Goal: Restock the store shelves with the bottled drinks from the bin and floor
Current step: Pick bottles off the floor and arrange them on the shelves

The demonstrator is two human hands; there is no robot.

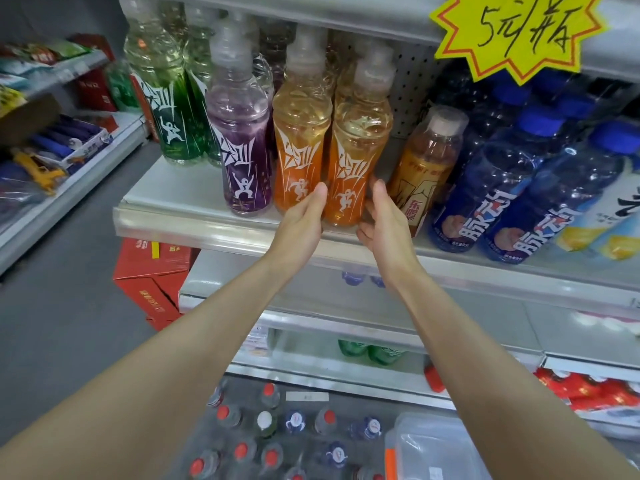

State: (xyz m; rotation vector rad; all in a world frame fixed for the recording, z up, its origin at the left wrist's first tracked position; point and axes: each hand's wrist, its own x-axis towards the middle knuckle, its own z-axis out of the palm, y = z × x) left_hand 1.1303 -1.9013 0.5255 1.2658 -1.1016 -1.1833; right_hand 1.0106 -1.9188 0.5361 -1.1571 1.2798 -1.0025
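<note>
Placement point: the front row of the drinks shelf (207, 233), where the right-hand orange sports-drink bottle (349, 161) stands upright at the shelf edge. A second orange bottle (299, 140) touches its left side; a purple bottle (242, 150) and a green bottle (169, 109) of the same brand follow further left. An amber drink bottle with a beige cap (427, 157) stands just beside it on the right, followed by blue-capped bottles with dark blue labels (485, 192).

The left hand (304, 220) lies against the lower left side of the right-hand orange bottle, fingers straight and held together, not wrapped round it. The right hand (384, 223) lies at the lower right side. One finger points straight up along the bottle; the lower fingers are bent near the base. Whether they close on the bottle cannot be determined. Both forearms are extended toward the shelf.

A yellow starburst price sign (519, 32) hangs from the shelf above. Below the arms, mixed bottles with red, white and blue caps (270, 427) stand on the floor. A clear plastic bin (433, 448) stands beside them on the right. Red cartons (152, 271) are stacked at the left of the shelf unit.
</note>
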